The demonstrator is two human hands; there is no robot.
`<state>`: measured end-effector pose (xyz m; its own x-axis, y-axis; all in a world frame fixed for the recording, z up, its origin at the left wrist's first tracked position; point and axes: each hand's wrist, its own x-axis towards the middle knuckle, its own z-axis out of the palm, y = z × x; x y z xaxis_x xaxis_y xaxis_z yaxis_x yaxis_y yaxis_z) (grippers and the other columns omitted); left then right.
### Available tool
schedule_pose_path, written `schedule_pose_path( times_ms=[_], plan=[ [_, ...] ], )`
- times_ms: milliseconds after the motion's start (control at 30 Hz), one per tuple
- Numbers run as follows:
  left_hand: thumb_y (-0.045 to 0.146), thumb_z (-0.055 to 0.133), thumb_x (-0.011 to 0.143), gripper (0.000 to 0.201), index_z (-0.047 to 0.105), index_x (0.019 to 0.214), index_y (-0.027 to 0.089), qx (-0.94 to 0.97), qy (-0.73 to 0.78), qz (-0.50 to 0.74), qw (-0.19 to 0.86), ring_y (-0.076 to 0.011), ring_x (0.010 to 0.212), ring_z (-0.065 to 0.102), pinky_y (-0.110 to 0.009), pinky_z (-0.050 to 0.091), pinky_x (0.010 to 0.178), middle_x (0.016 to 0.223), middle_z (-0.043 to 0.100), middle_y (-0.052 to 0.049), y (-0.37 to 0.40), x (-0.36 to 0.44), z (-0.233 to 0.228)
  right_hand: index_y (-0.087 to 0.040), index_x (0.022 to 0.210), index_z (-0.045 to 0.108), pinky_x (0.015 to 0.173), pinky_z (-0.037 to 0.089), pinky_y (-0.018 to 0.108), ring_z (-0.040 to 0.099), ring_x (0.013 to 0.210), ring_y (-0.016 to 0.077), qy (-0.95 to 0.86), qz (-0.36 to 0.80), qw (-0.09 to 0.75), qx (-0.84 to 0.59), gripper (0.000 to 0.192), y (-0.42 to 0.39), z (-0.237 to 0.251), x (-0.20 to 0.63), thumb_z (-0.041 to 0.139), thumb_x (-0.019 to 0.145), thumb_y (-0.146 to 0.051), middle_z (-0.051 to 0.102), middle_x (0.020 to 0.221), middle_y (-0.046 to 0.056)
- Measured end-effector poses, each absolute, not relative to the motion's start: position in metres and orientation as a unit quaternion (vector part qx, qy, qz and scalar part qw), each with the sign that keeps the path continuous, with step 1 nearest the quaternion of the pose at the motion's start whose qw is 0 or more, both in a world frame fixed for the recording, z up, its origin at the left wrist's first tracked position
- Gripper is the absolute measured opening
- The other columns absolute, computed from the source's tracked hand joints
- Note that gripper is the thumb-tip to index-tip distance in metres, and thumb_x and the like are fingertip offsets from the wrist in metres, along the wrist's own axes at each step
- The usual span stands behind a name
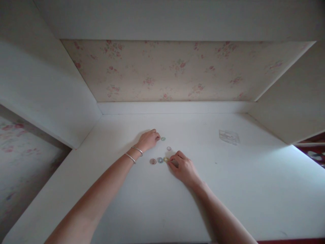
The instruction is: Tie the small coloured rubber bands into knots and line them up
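Note:
My left hand [149, 139], with two silver bangles [130, 158] near its wrist, has its fingers pinched together at the edge of a small green ring [163, 138] on the white tabletop. Closer to me, my right hand [184, 166] is closed, its thumb and fingertips pinching the edge of a yellow ring [166, 159]. To the left of that, a blue-grey ring [159, 160] and a reddish-brown ring [152, 161] lie flat in a row. A thin pinkish ring [169, 148] lies between the two hands. The rings' exact kind is too small to tell.
A clear plastic bag [229, 137] lies flat on the tabletop [142, 206] to the right. White side panels [48, 74] and floral wallpaper [162, 71] enclose the back, with a white board [177, 20] overhead. Something red [313, 152] shows beyond the right edge.

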<state>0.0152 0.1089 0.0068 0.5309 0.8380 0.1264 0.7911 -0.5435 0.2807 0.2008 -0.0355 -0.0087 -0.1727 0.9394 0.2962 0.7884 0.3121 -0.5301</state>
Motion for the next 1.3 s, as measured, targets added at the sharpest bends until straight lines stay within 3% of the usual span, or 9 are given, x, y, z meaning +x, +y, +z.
schedule_pose_path(
  times_ms=[367, 667, 767, 1300],
  plan=[
    [0.03, 0.037, 0.093, 0.025, 0.06, 0.096, 0.019, 0.872, 0.48, 0.051, 0.078, -0.0154, 0.076, 0.058, -0.027, 0.04, 0.067, 0.099, 0.055, -0.006, 0.084, 0.003, 0.023, -0.021, 0.086, 0.061, 0.067, 0.042, 0.022, 0.056, 0.07, 0.0113, -0.747, 0.143, 0.303, -0.574, 0.013, -0.034, -0.008, 0.201, 0.052, 0.085, -0.031, 0.056, 0.086, 0.002],
    [0.025, 0.042, 0.091, 0.018, 0.06, 0.091, 0.021, 0.931, 0.342, 0.057, 0.116, -0.0142, 0.075, 0.059, -0.025, 0.04, 0.061, 0.096, 0.058, -0.002, 0.03, 0.014, 0.05, -0.019, 0.081, 0.063, 0.055, 0.037, 0.022, 0.046, 0.056, 0.0078, -0.706, 0.181, 0.37, -0.576, 0.018, -0.03, -0.006, 0.203, 0.052, 0.085, -0.032, 0.054, 0.079, 0.001],
    [0.023, 0.041, 0.091, 0.019, 0.06, 0.09, 0.021, 0.935, 0.334, 0.046, 0.107, -0.0144, 0.074, 0.059, -0.025, 0.039, 0.06, 0.094, 0.058, -0.002, 0.025, 0.019, 0.05, -0.019, 0.079, 0.064, 0.051, 0.034, 0.022, 0.041, 0.051, 0.0071, -0.683, 0.199, 0.395, -0.581, 0.019, -0.029, -0.006, 0.205, 0.053, 0.085, -0.033, 0.053, 0.076, 0.001],
    [0.028, 0.042, 0.091, 0.023, 0.064, 0.092, 0.024, 0.944, 0.317, 0.005, 0.097, -0.0155, 0.075, 0.059, -0.025, 0.042, 0.062, 0.089, 0.058, -0.002, 0.029, 0.024, 0.038, -0.019, 0.079, 0.064, 0.052, 0.033, 0.023, 0.043, 0.055, 0.0087, -0.666, 0.232, 0.414, -0.575, 0.016, -0.027, -0.006, 0.209, 0.056, 0.083, -0.033, 0.051, 0.072, 0.0]
  ],
)
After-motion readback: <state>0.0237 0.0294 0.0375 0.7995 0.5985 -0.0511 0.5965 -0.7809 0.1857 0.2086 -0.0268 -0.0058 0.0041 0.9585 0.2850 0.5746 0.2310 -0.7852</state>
